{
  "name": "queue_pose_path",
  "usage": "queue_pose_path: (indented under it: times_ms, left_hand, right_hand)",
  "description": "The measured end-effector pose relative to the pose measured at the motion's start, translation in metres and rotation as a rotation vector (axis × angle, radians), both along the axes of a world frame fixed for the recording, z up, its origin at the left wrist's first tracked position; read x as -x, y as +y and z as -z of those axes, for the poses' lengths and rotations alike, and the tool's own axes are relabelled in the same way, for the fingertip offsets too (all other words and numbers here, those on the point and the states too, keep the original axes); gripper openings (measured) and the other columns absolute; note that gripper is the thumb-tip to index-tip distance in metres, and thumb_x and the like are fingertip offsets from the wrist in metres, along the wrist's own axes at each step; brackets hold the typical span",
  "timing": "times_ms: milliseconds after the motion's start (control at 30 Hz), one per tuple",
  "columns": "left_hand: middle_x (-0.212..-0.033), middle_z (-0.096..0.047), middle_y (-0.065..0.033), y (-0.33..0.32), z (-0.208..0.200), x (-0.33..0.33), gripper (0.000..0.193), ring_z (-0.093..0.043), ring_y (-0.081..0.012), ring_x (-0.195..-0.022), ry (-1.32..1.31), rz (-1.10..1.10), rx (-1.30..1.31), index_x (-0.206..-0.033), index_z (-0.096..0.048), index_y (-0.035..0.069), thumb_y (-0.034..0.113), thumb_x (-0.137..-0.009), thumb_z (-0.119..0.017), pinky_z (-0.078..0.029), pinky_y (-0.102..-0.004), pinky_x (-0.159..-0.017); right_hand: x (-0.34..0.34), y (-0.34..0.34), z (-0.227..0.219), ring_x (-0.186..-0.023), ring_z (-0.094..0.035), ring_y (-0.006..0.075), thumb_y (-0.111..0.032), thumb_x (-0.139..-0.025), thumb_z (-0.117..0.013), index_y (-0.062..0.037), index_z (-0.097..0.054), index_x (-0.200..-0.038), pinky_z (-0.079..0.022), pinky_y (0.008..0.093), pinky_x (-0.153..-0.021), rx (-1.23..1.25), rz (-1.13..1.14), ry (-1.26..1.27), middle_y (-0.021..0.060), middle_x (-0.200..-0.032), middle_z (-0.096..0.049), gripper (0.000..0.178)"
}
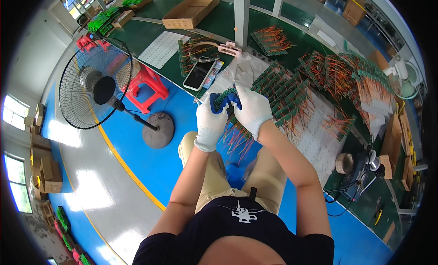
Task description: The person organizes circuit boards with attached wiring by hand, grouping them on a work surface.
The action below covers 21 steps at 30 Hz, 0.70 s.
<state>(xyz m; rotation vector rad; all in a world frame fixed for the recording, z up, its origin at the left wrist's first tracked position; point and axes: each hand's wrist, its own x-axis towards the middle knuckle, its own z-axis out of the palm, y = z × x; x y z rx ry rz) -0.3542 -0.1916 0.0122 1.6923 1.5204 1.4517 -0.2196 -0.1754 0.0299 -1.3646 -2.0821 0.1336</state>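
White gloves with blue fingers cover both my hands, held close together at the table's near edge. My left hand (212,119) is closed on one end of a green circuit board strip (221,99). My right hand (251,108) pinches the same strip at its other end, its fingertips partly hidden by the glove. Red and orange wires (237,144) hang below the hands; I cannot tell whether all belong to this strip. Just to the right, rows of green circuit boards (279,92) with orange wires lie on a white sheet. A smartphone (199,75) rests beyond my left hand.
More wired boards (326,69) are piled at the right. A cardboard tray (191,11) stands at the back. Left of me are a floor fan (105,90) and a red stool (147,88). A tape roll (344,163) and a bench device with cables (358,185) sit at right.
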Motion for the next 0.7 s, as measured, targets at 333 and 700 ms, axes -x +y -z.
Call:
queue_pose_path:
  times_ms: [333, 700]
  left_hand:
    - [-0.089, -0.064, -0.0089, 0.009, 0.016, 0.017, 0.026, -0.06, -0.0129, -0.081, -0.337, 0.197, 0.027, -0.102, -0.058, -0.004, -0.009, -0.076, -0.058, -0.047, -0.0253, -0.076]
    - [-0.087, -0.062, -0.0035, 0.01, 0.032, 0.029, 0.022, -0.053, -0.0078, -0.075, -0.515, 0.171, 0.308, -0.104, -0.057, -0.005, -0.005, -0.082, -0.058, -0.045, -0.0228, -0.068]
  right_hand:
    - [-0.035, 0.019, 0.004, -0.084, -0.062, 0.0178, -0.018, -0.081, -0.064, -0.0039, -0.042, -0.133, -0.049, 0.0315, -0.068, 0.601, -0.519, 0.776, 0.0079, -0.107, -0.062, 0.058]
    - [-0.037, -0.007, 0.014, -0.075, -0.06, 0.0398, -0.02, -0.086, -0.058, -0.0018, -0.049, -0.115, -0.047, 0.0436, -0.064, 0.38, -0.306, 0.173, 0.0218, -0.083, -0.062, 0.035]
